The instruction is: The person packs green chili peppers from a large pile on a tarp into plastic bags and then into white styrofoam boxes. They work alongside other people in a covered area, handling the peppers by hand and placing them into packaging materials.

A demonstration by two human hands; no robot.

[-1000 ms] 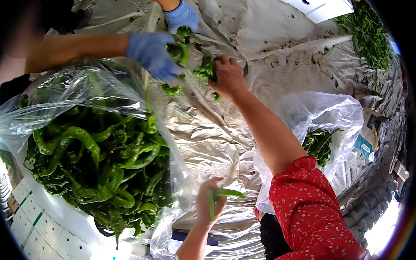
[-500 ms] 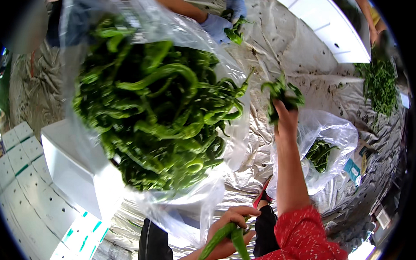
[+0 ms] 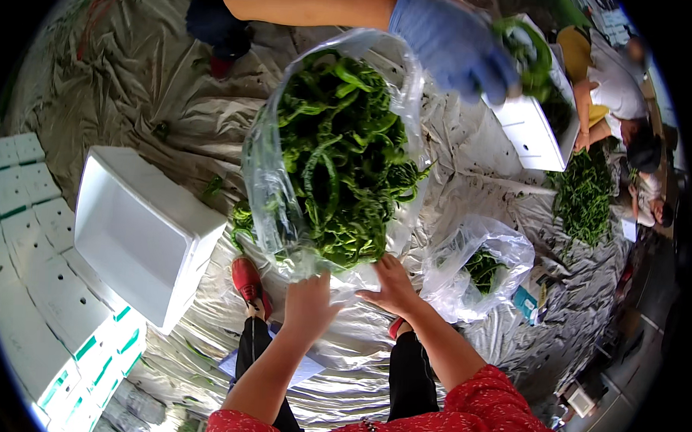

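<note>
A large clear plastic bag [image 3: 266, 184] full of long green peppers [image 3: 336, 166] stands upright in front of me, its mouth wide. My left hand [image 3: 310, 306] is closed on the bag's near edge, its fingertips hidden by the plastic. Beside it, my right hand [image 3: 395, 288] touches the near right of the bag, where the peppers reach the edge. Its fingers stretch forward and its thumb stands apart. Above the far side of the bag, a co-worker's blue-gloved hand [image 3: 451, 44] is blurred, next to blurred green peppers [image 3: 528, 51].
An empty white foam box [image 3: 143, 228] lies tipped at left, near stacked white boxes [image 3: 36, 258]. A smaller clear bag [image 3: 512, 256] with peppers is at right. Beyond are another white box [image 3: 528, 131], a pepper heap [image 3: 583, 198] and other people [image 3: 617, 84]. Wrinkled sheeting [image 3: 160, 72] covers the ground.
The peppers that were in both my hands are gone from them. Both hands have come together at the bag's near edge. The co-worker's gloved hand now reaches closer, and my view has shifted.
</note>
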